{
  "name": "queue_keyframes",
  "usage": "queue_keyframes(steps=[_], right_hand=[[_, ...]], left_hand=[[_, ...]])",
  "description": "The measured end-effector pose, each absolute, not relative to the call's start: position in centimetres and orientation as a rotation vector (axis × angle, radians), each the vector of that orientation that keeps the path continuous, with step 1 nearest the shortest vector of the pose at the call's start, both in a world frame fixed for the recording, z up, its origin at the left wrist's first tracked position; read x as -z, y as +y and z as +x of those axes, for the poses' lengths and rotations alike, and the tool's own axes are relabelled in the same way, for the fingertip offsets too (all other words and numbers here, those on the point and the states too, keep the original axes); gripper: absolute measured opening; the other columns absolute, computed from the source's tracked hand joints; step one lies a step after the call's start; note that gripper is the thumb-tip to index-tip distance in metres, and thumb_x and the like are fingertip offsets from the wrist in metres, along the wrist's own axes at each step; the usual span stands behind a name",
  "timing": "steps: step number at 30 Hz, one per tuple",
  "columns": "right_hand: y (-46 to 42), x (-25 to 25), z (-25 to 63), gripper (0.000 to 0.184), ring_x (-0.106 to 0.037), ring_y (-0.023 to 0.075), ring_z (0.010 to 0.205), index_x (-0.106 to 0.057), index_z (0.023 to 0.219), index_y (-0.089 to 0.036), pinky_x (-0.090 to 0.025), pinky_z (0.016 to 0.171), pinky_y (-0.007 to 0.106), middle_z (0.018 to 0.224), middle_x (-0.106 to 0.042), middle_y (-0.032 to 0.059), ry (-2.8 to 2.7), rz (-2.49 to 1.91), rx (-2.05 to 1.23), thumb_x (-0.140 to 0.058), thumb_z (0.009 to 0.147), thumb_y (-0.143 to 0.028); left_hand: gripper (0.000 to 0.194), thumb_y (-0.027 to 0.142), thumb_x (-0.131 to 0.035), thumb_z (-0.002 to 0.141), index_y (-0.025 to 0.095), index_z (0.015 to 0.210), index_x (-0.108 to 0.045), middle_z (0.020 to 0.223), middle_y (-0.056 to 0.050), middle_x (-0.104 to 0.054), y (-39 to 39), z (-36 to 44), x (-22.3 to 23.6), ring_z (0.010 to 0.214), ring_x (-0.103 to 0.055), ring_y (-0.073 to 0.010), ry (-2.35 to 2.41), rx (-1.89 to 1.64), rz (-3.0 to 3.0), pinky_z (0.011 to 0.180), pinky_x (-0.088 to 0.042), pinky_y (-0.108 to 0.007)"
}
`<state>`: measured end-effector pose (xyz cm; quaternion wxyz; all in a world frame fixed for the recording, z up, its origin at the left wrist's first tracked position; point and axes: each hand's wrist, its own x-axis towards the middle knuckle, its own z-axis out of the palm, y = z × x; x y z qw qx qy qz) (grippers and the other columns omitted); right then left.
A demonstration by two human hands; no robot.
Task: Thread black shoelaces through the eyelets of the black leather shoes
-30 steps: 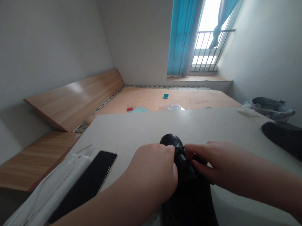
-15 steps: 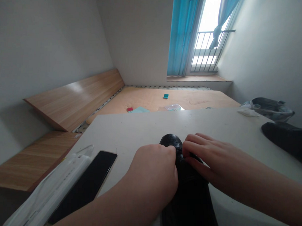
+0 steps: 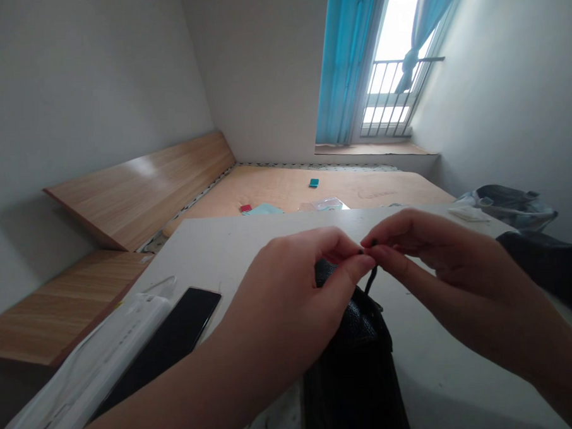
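Note:
A black leather shoe (image 3: 356, 363) lies on the white table, its toe pointing away from me. One black shoelace (image 3: 371, 281) rises from the shoe's right side up to my fingertips. Above the shoe, my left hand (image 3: 303, 289) pinches the lace between thumb and forefinger and hides much of the toe. My right hand (image 3: 440, 264) is pinched on the same lace, its fingertips touching those of the left. A dark bit of lace shows between the fingers of the right hand.
A black phone (image 3: 163, 346) and a white device in clear wrapping (image 3: 98, 362) lie at left. Another black shoe (image 3: 548, 266) is at right, partly behind my right arm. Past the white table (image 3: 249, 235) stand a bed (image 3: 275, 183) and a lined bin (image 3: 517, 207).
Both hands have lifted off the top of the shoe and come together above it, drawing a lace up. Earlier they were pressed close against the laces.

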<state>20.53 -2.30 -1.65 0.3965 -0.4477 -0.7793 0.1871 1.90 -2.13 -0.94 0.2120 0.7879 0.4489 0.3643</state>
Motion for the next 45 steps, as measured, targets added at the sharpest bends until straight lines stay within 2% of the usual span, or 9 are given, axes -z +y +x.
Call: queue_keyframes(steps=[6, 14, 21, 26, 29, 33, 37, 41, 45], right_hand=[[-2.9, 1.9, 20.1, 0.005, -0.066, 0.0127, 0.084, -0.068, 0.094, -0.032, -0.055, 0.073, 0.021, 0.091, -0.069, -0.0046, -1.820, -1.006, -0.509, -0.065, 0.091, -0.029], [-3.9, 2.0, 19.8, 0.031, -0.069, 0.0191, 0.085, -0.054, 0.118, -0.038, -0.058, 0.066, 0.027, 0.093, -0.070, -0.0016, -1.833, -1.088, -0.503, -0.066, 0.089, -0.032], [-3.6, 2.3, 19.8, 0.029, -0.069, 0.0186, 0.079, -0.047, 0.110, -0.036, -0.058, 0.065, 0.027, 0.088, -0.068, -0.0016, -1.782, -1.029, -0.627, -0.066, 0.089, -0.032], [-3.2, 2.5, 19.7, 0.017, -0.066, 0.0191, 0.098, -0.055, 0.111, -0.031, -0.056, 0.084, 0.030, 0.108, -0.067, 0.0020, -1.910, -1.006, -0.761, -0.056, 0.096, -0.038], [-3.4, 2.6, 19.8, 0.021, -0.064, 0.0175, 0.100, -0.065, 0.100, -0.029, -0.053, 0.092, 0.030, 0.103, -0.069, 0.0001, -1.970, -0.964, -1.042, -0.049, 0.098, -0.043], [-4.0, 2.6, 19.8, 0.035, -0.063, 0.0137, 0.078, -0.063, 0.080, -0.026, -0.057, 0.075, 0.026, 0.080, -0.066, -0.0015, -1.892, -0.913, -1.261, -0.046, 0.098, -0.051], [-4.2, 2.6, 19.8, 0.035, -0.057, 0.0123, 0.066, -0.060, 0.076, -0.025, -0.055, 0.061, 0.023, 0.072, -0.060, -0.0013, -1.878, -0.963, -1.238, -0.049, 0.097, -0.051], [-4.0, 2.6, 19.8, 0.042, -0.059, 0.0141, 0.068, -0.062, 0.078, -0.025, -0.056, 0.061, 0.025, 0.074, -0.062, 0.0001, -1.880, -0.989, -1.241, -0.046, 0.094, -0.059], [-4.1, 2.8, 19.7, 0.036, -0.061, 0.0135, 0.070, -0.062, 0.079, -0.025, -0.056, 0.066, 0.024, 0.077, -0.065, -0.0016, -2.024, -1.035, -1.031, -0.046, 0.097, -0.052]], left_hand=[[0.012, 0.027, -0.070, 0.087, 0.027, 0.076, -0.071, 0.070, 0.012, -0.072, -2.6, 1.9, 0.8, 0.067, -0.066, -0.0123, 1.159, -1.255, 2.115, 0.062, -0.046, -0.023], [0.009, 0.020, -0.071, 0.087, 0.026, 0.081, -0.073, 0.075, 0.013, -0.073, -2.6, 2.0, 0.8, 0.070, -0.067, -0.0096, 1.113, -1.325, 2.189, 0.068, -0.047, -0.020], [0.010, 0.022, -0.067, 0.089, 0.026, 0.082, -0.072, 0.078, 0.010, -0.074, -2.9, 2.1, 0.9, 0.075, -0.067, -0.0121, 1.083, -1.308, 2.135, 0.071, -0.049, -0.022], [0.013, 0.013, -0.065, 0.089, 0.020, 0.079, -0.070, 0.080, 0.005, -0.068, -3.1, 2.2, 1.0, 0.080, -0.063, -0.0116, 0.967, -1.399, 2.132, 0.078, -0.048, -0.023], [0.012, 0.010, -0.066, 0.085, 0.020, 0.081, -0.071, 0.083, 0.003, -0.062, -3.2, 2.2, 0.9, 0.084, -0.060, -0.0124, 0.918, -1.450, 2.125, 0.078, -0.047, -0.024], [0.020, 0.015, -0.063, 0.089, 0.020, 0.072, -0.069, 0.077, 0.003, -0.060, -3.5, 2.4, 0.6, 0.079, -0.059, -0.0127, 0.878, -1.390, 2.039, 0.079, -0.047, -0.026], [0.027, 0.015, -0.062, 0.089, 0.019, 0.063, -0.065, 0.073, 0.004, -0.058, -3.6, 2.6, 0.4, 0.075, -0.058, -0.0109, 0.863, -1.386, 2.023, 0.078, -0.046, -0.024], [0.021, 0.011, -0.060, 0.084, 0.020, 0.066, -0.064, 0.075, 0.004, -0.059, -3.6, 2.5, 0.4, 0.074, -0.058, -0.0113, 0.883, -1.351, 2.024, 0.078, -0.047, -0.024], [0.020, 0.011, -0.060, 0.085, 0.020, 0.066, -0.062, 0.075, 0.005, -0.058, -3.5, 2.5, 0.6, 0.078, -0.059, -0.0121, 0.859, -1.279, 1.977, 0.077, -0.048, -0.024]])
